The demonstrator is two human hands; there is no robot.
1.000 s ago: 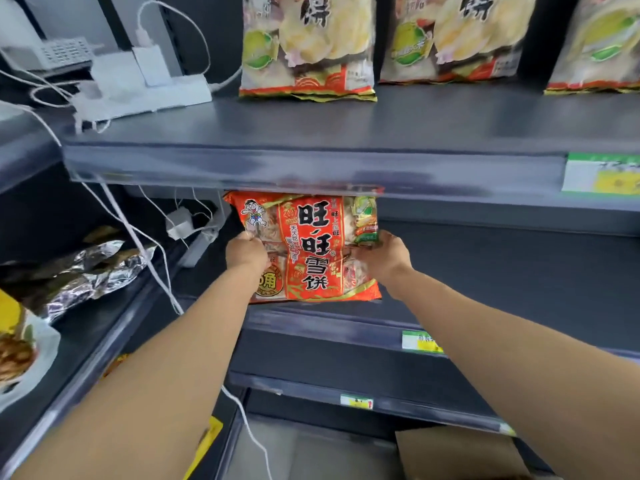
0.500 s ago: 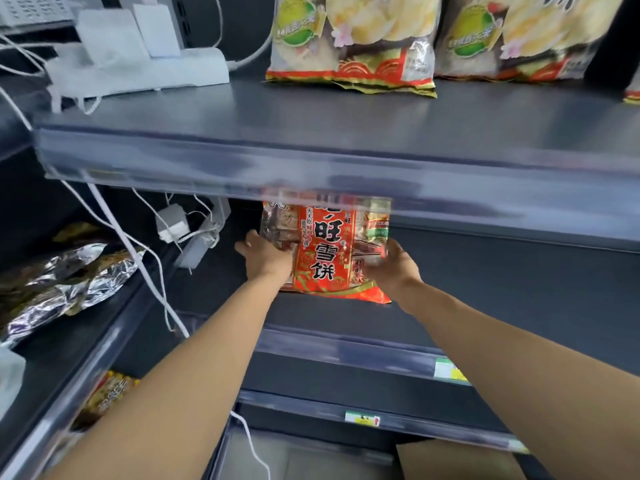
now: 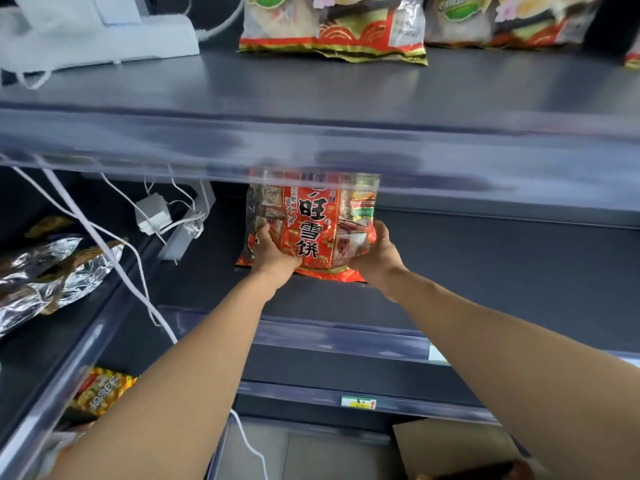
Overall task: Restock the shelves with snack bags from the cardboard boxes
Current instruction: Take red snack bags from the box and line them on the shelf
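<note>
A red snack bag (image 3: 313,226) with large Chinese characters stands upright on the dark middle shelf (image 3: 485,271), its top hidden behind the front lip of the shelf above. My left hand (image 3: 273,252) grips its lower left side and my right hand (image 3: 375,252) grips its lower right side. Both forearms reach in from below. A corner of a cardboard box (image 3: 450,448) shows at the bottom right.
On the upper shelf (image 3: 311,95) stand yellow-green snack bags (image 3: 332,26) and a white power strip (image 3: 114,39). White cables (image 3: 114,258) and an adapter (image 3: 152,214) hang at the left. Silver foil bags (image 3: 45,275) lie on the left-hand shelf, a yellow bag (image 3: 100,393) below it.
Both hands have pushed the red bag further back on the middle shelf and set it more upright. My head has moved closer and lower, so the upper shelf lip now covers the bag's top.
</note>
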